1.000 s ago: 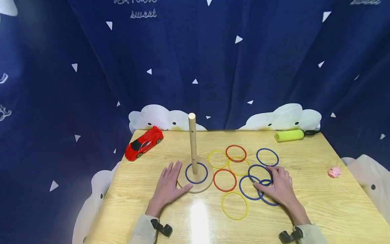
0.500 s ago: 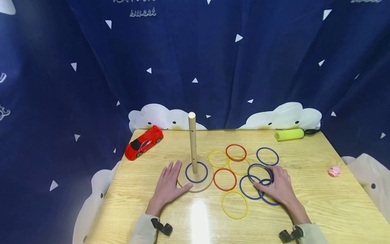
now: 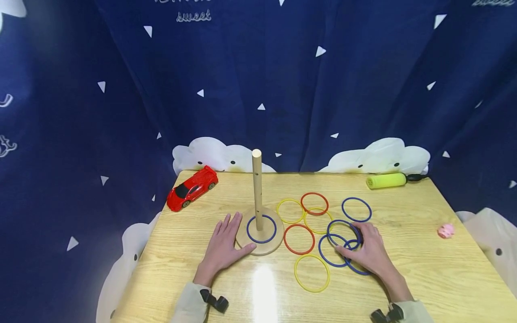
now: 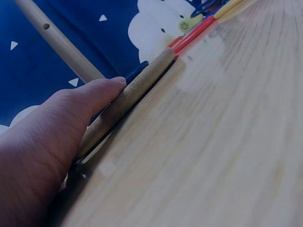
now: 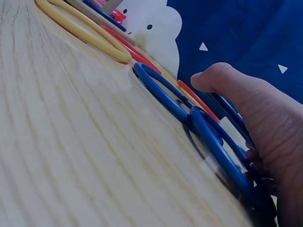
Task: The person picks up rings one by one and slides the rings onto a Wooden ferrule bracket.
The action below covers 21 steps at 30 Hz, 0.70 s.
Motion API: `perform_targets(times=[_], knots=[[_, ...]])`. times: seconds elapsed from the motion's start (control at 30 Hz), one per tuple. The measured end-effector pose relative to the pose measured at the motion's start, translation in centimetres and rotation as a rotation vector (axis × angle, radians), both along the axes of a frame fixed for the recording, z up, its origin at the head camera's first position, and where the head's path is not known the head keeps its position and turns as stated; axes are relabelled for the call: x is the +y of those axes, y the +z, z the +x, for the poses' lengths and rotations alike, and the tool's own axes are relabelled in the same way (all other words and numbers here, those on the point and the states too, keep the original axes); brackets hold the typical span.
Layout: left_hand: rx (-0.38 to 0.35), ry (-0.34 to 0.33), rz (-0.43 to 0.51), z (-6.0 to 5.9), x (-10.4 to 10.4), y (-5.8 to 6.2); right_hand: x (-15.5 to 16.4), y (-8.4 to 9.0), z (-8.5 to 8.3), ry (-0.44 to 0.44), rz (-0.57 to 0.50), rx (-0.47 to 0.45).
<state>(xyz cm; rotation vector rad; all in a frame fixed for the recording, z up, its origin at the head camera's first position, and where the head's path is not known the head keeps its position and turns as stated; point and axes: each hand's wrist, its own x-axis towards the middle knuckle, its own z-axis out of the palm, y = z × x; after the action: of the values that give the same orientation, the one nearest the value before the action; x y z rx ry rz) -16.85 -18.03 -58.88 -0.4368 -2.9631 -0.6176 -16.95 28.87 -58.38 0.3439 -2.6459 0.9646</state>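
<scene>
In the head view, my left hand (image 3: 226,246) rests at the left rim of a round wooden base (image 3: 242,233) with fingers spread and thumb over its front edge. An upright wooden peg (image 3: 257,193) rises from the base, and a blue ring (image 3: 249,237) lies around its foot. My right hand (image 3: 369,251) holds a blue ring (image 3: 330,225) between thumb and fingers, slightly tilted over other blue rings. Beneath it lie two overlapping blue rings (image 3: 321,253). In the right wrist view, the thumb (image 5: 222,78) hides part of the held ring (image 5: 232,113).
Left of the right hand lie red rings (image 3: 286,244) and yellow rings (image 3: 296,273), some overlapping. Another blue ring (image 3: 343,211) lies behind it. A red toy car (image 3: 193,188) sits back left, a yellow-green pump (image 3: 387,181) back right, and a pink pig toy (image 3: 446,230) at right.
The blue ring in my right hand has shifted slightly left and tilted, and the right thumb has lowered a little. My left hand stays in place. The view has shifted slightly.
</scene>
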Motion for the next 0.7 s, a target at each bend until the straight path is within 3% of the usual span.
perform_targets(times=[0.33,0.7], knots=[[0.013,-0.007,0.012,0.0,0.1,0.0,0.1,1.5,0.0,0.034,-0.017,0.046],[0.01,-0.003,0.004,0.1,0.1,0.1,-1.0,4.8,-1.5,0.093,0.014,0.105]])
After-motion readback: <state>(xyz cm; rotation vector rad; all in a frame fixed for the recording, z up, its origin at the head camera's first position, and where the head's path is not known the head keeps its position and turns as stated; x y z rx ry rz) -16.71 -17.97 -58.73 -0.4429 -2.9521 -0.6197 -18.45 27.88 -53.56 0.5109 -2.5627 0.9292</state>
